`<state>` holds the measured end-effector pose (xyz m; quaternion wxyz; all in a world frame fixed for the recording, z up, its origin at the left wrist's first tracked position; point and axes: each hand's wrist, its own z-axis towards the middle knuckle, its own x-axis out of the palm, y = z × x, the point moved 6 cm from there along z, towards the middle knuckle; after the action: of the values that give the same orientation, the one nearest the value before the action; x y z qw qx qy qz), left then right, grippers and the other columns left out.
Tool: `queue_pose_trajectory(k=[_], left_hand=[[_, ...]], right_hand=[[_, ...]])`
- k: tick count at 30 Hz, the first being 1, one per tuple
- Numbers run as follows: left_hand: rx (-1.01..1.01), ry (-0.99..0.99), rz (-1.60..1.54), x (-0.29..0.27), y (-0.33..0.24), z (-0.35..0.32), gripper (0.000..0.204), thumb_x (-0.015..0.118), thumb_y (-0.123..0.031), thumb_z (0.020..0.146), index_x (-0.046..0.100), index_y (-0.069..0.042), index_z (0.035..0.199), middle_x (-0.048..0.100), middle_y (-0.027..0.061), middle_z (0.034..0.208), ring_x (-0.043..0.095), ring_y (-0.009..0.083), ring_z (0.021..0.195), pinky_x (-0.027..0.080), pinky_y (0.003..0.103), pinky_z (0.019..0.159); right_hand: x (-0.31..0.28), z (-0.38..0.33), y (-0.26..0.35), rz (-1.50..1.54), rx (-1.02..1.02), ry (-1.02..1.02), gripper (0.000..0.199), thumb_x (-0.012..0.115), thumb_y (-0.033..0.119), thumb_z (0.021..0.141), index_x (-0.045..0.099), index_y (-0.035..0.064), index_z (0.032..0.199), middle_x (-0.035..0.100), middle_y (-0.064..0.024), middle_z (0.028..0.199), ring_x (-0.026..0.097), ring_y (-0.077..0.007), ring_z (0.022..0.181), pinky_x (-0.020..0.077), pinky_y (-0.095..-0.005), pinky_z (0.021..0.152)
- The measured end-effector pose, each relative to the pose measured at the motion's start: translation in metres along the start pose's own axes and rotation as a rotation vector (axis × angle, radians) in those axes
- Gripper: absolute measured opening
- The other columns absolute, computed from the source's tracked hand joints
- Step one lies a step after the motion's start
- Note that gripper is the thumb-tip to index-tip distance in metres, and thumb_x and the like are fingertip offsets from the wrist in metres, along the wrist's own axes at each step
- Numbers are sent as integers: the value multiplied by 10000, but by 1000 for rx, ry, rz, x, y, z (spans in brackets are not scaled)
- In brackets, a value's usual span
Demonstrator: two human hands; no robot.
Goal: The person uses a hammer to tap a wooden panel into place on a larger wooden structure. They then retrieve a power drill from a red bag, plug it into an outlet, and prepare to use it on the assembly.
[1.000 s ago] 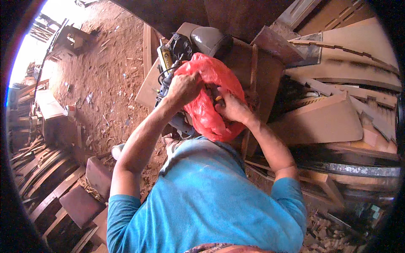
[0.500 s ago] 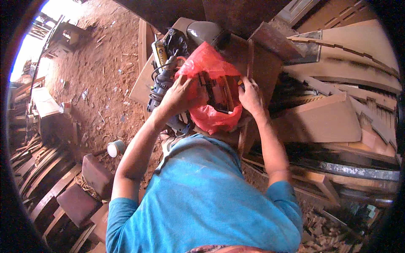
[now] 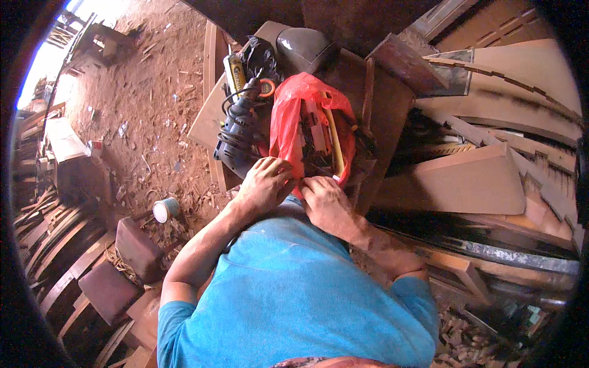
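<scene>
A red plastic bag [image 3: 286,110] stands on a brown wooden surface, its mouth gaping toward me. Inside lie several long pieces, among them a pale yellow strip [image 3: 335,144] and dark and reddish ones I cannot name. At the bag's near edge, my left hand [image 3: 265,184] has its fingers closed on the red plastic. Close beside it, my right hand [image 3: 328,199] pinches the same near rim, fingertips almost meeting the left ones. A blue-grey corded power drill [image 3: 236,132], its black cable coiled around it, lies just left of the bag.
Behind the drill are a yellow tube [image 3: 235,73], an orange ring-shaped roll [image 3: 267,88] and a black plastic bag [image 3: 259,58]. A dark rounded case [image 3: 304,48] sits farther back. Boards [image 3: 454,181] are stacked at right. A tin [image 3: 165,210] stands on the dirt floor at left.
Both hands have come from the bag's left and right sides down to its near rim, close together. The bag's mouth has changed shape, showing more of the pieces inside.
</scene>
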<state>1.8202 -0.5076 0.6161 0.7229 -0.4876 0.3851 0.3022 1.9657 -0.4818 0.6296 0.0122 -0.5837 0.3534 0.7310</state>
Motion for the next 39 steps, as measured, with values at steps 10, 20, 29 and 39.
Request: queue_pose_trajectory(k=[10,20,29,39], left_hand=[[-409,4,58,6,17,14,363,749,-401,844,639,-58,885,631,127,943,657,322,884,538,437,759],[-621,-168,-340,12,26,8,186,686,-101,843,578,-40,982,659,195,869,674,399,829,536,469,725],[-638,-14,-5,-12,29,15,270,640,-296,928,664,-107,1119,699,160,1050,694,379,931,558,459,806],[-582,-69,114,4,40,20,443,715,-327,862,565,-35,1158,647,177,988,700,358,873,579,453,744]], right_hand=[[-11,23,-47,145,228,-252,160,668,79,908,677,17,1055,677,-176,1041,677,-370,964,559,-430,836],[-36,39,-85,101,422,-230,185,636,65,933,648,17,1111,662,-194,1003,667,-404,930,553,-472,800],[10,76,-66,-113,342,-82,223,701,160,877,615,26,1033,695,-202,914,724,-376,850,589,-470,746],[12,85,-63,57,530,31,612,668,21,816,438,-64,1376,664,-294,1040,677,-418,953,563,-477,790]])
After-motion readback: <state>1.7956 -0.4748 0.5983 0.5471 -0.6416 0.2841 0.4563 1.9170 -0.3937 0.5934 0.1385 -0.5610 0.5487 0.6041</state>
